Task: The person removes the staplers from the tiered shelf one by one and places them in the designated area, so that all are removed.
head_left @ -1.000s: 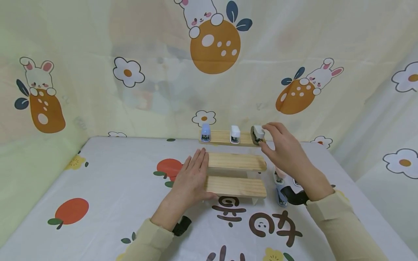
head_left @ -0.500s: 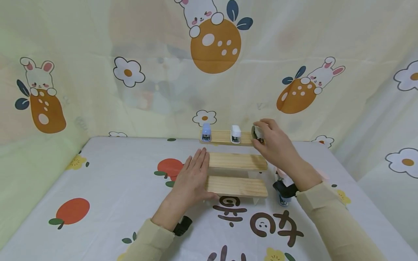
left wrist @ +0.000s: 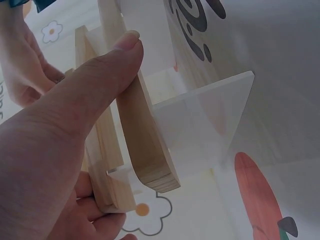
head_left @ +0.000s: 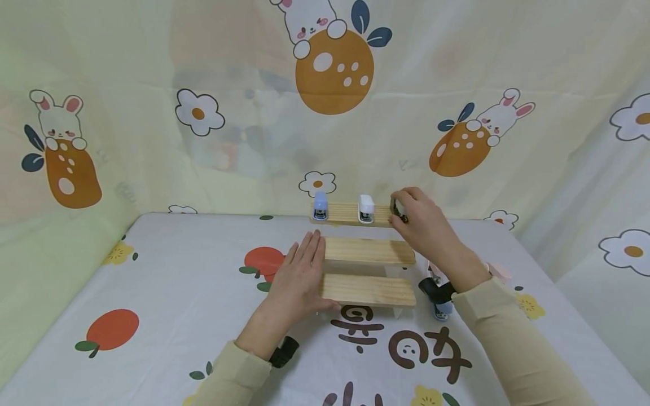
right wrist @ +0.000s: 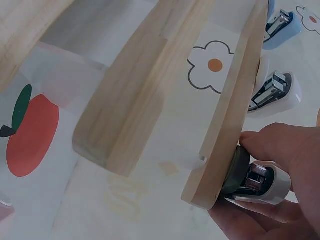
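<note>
Gripping a stapler [right wrist: 260, 181], the right hand [head_left: 425, 221] borders the shelf end [right wrist: 204, 191].

Beige-sleeved bare right hand [head_left: 425, 220] shifted left and wrapped further over the small white stapler with dark-green base [right wrist: 260, 180], hiding most of the white body visible a second earlier.

Noted at back: pale curtain [head_left: 244, 175], lightly creased, printed with white rabbits [head_left: 60, 123] leaning on orange fruit [head_left: 334, 72] with dark blue leaves [head_left: 379, 38]. White flowers [head_left: 200, 113] scattered between, outlined dark, orange at centre. Below: white tablecloth [head_left: 193, 293]. On it, red fruit [head_left: 113, 329] with green leaf [head_left: 87, 345], small yellow flowers [head_left: 118, 254], bold brown lettering [head_left: 356, 326] toward near edge.
</note>
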`<action>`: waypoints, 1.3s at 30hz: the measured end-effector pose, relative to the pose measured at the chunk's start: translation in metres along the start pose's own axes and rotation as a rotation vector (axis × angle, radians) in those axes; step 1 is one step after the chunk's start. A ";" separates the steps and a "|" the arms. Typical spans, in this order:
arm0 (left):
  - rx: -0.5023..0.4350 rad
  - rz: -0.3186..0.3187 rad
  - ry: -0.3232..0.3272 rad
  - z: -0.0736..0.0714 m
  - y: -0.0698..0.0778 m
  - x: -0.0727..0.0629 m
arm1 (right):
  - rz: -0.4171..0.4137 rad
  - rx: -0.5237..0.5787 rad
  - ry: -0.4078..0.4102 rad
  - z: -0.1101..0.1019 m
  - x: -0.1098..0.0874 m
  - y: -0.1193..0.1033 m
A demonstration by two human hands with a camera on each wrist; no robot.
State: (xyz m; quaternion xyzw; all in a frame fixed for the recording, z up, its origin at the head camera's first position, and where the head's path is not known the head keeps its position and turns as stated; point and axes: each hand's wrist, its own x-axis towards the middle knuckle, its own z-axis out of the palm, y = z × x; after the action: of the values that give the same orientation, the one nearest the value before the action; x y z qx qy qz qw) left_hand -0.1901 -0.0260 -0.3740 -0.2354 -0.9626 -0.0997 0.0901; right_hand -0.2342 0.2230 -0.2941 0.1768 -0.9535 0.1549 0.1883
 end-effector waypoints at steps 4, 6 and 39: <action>-0.001 -0.001 0.000 0.000 0.000 0.000 | -0.007 0.003 0.019 0.003 0.000 0.001; -0.001 -0.002 0.000 0.000 0.000 0.000 | -0.015 0.006 0.027 0.005 0.000 0.002; 0.002 -0.012 0.002 0.002 0.001 0.000 | -0.068 0.063 0.012 0.003 -0.009 0.010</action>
State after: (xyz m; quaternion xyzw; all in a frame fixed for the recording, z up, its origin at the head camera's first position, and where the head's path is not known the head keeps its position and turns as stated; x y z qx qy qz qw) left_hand -0.1900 -0.0250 -0.3755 -0.2296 -0.9640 -0.0994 0.0905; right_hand -0.2311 0.2338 -0.3026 0.2143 -0.9404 0.1795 0.1935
